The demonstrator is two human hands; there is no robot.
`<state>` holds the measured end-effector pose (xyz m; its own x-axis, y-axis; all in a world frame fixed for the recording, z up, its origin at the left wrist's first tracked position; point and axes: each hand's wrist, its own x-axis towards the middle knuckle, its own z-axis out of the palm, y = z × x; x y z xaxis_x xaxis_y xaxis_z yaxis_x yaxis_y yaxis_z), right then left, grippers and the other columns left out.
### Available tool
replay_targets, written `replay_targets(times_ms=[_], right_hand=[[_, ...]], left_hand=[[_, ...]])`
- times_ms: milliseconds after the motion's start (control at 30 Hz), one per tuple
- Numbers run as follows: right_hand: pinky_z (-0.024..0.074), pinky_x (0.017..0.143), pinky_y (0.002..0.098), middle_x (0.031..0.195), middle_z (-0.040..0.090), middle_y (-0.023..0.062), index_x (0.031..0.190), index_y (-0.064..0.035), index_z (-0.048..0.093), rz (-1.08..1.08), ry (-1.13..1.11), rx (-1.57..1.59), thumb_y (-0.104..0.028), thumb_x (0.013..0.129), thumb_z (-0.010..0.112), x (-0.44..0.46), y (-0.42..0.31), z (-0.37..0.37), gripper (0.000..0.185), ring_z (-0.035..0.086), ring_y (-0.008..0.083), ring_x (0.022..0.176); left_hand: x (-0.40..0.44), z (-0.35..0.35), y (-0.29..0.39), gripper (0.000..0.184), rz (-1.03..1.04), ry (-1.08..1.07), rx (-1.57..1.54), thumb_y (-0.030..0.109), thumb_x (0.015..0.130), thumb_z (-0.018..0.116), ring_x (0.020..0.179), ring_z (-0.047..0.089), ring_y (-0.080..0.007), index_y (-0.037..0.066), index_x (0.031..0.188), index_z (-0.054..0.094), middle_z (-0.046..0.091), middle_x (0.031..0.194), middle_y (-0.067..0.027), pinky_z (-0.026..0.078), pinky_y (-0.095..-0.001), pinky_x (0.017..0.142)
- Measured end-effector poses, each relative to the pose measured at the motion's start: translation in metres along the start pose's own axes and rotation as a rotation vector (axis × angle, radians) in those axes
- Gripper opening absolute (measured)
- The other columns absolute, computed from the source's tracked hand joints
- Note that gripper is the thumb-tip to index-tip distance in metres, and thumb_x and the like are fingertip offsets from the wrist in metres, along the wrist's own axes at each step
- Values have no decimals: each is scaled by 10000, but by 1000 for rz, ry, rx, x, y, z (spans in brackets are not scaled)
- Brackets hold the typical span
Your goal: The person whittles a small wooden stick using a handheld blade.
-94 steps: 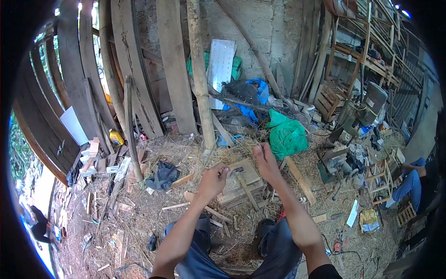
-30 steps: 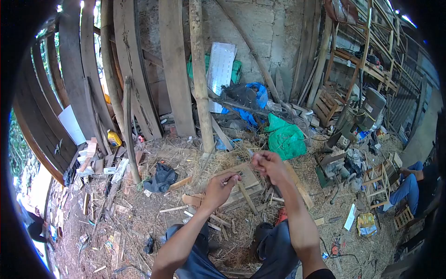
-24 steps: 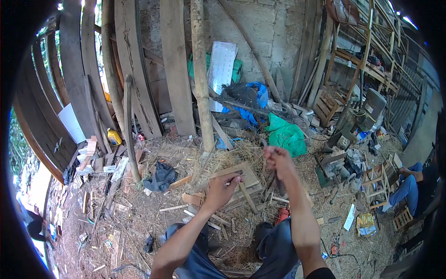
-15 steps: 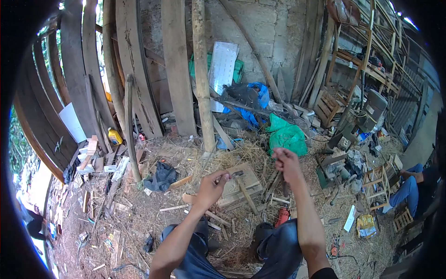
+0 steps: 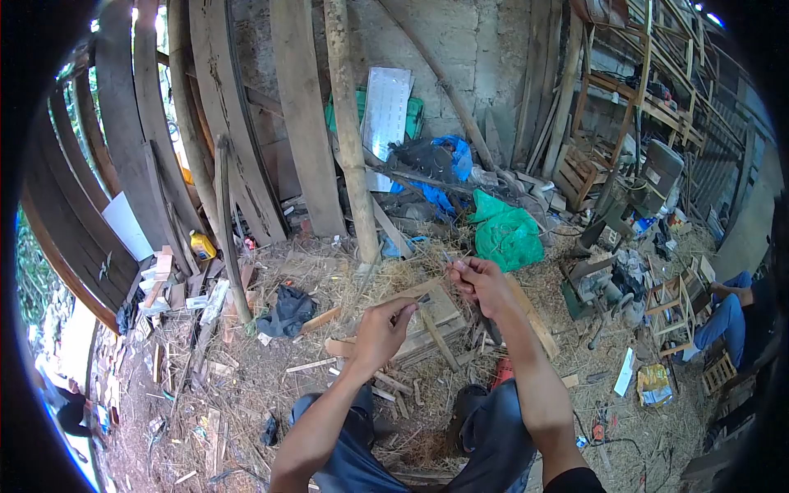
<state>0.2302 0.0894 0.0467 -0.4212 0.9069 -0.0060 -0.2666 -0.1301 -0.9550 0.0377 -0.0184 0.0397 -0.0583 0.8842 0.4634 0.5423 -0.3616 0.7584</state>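
My left hand (image 5: 380, 335) is closed in a pinch in front of the wooden block, beside the head of a hammer. Whatever its fingertips hold is too small to make out. The hammer's wooden handle (image 5: 440, 338) slants down across the front of the wooden block (image 5: 446, 306). Higher and to the right, my right hand (image 5: 483, 287) is also pinched, with a small thin piece showing at its fingertips; its kind is unclear. Below that hand, a dark narrow shape is partly hidden. A pale wooden board (image 5: 532, 319) lies by my right forearm.
Straw and wood scraps cover the ground. A green plastic bag (image 5: 508, 234) lies ahead, and a black plastic bag (image 5: 289, 311) to the left. A wooden post (image 5: 349, 140) stands in front. A seated person (image 5: 727, 320) is at far right, near a small wooden frame (image 5: 670, 319).
My right hand has moved left, closer to my left hand, which has shifted slightly right and down. The pale board by my right forearm now shows. The view has shifted slightly.
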Motion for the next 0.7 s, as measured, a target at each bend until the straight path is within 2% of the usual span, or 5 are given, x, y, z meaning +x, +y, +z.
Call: replay_targets(times_ms=[133,200,300,633,700], right_hand=[[241,402,197,637,508,-35,815,-32,572,6,-10,76,-174,908,563,2,0,-11,170,361,32,477],[237,395,201,602,486,-39,788,-41,567,3,37,21,-174,906,567,4,-4,-19,178,359,30,467],[242,389,198,589,480,-42,778,-46,570,-1,92,-33,-169,909,559,3,-8,-21,180,370,29,468],[266,391,189,663,537,-19,843,-23,587,-45,181,-8,-172,895,582,3,-1,-4,158,378,31,471],[278,398,195,691,551,-6,886,-8,588,63,82,-96,-171,894,583,-1,15,12,163,385,38,479]], left_hand=[[-1,-1,4,140,-72,-63,29,116,851,597,630,619,-289,32,946,656,654,800,-155,466,-341,579],[-1,1,0,122,59,-13,37,81,851,597,569,588,-205,14,937,651,650,749,-141,453,-302,556],[-1,3,2,129,60,-43,72,89,848,596,568,580,-242,30,948,652,646,771,-152,455,-316,557],[1,5,-3,130,48,13,91,115,842,602,591,593,-302,37,934,654,632,743,-162,454,-349,556],[0,3,-6,126,31,70,69,112,838,606,572,585,-299,35,926,654,630,731,-162,451,-346,547]])
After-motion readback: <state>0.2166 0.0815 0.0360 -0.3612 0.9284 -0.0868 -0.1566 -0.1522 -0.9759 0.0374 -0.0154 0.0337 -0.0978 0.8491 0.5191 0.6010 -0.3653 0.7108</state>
